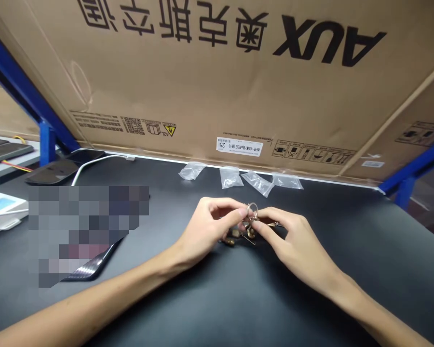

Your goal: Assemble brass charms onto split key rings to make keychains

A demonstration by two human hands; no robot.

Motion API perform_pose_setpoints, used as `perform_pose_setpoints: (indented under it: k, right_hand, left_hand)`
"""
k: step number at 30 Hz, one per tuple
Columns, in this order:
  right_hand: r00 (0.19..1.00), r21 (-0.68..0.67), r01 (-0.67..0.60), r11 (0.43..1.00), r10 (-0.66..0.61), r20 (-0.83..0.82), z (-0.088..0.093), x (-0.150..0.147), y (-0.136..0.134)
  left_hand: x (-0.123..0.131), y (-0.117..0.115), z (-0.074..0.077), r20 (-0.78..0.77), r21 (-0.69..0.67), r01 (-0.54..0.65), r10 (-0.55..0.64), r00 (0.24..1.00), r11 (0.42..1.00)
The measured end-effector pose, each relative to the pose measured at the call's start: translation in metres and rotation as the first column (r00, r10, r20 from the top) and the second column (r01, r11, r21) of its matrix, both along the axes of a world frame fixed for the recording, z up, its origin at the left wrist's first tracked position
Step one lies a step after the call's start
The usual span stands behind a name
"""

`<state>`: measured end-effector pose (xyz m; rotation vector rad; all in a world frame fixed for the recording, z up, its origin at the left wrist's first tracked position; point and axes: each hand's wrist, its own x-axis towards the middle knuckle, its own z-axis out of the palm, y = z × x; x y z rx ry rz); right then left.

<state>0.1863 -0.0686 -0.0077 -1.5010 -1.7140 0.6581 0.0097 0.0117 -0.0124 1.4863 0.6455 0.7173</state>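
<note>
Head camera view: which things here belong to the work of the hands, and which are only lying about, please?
In use:
- left hand
- right hand
- metal ring
- small brass-coloured metal parts

Lying about:
- clear plastic bags
- white cable
- dark flat device
- AUX cardboard carton

The metal parts lie near the middle of the tabletop, between your left hand and right hand. Behind them, four plastic bags sit in a row along the far edge, against a cardboard box. Toward the left, a phone lies near the far edge beside a cable, and a flat box sits at the left edge.
</note>
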Motion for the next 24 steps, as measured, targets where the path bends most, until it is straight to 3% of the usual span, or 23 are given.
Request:
perform_pose_setpoints:
  k: [10,21,24]
  right_hand:
    - [0.988,0.135,0.000,0.991,-0.020,0.153,-0.0003,0.0027,-0.0006]
    - [0.944,0.172,-0.065,0.983,0.005,0.330,-0.0074,0.0038,-0.0024]
    - [0.952,0.157,-0.050,0.986,-0.001,0.306,-0.0082,0.0038,-0.0015]
  left_hand:
    - [-0.0017,-0.0011,0.0012,-0.011,-0.008,0.073,-0.073,0.997,0.997]
    - [0.0003,0.0005,-0.0031,-0.063,-0.013,0.047,-0.048,0.997,0.999]
    - [0.0012,0.0001,-0.0035,-0.083,-0.008,0.032,-0.033,0.996,0.999]
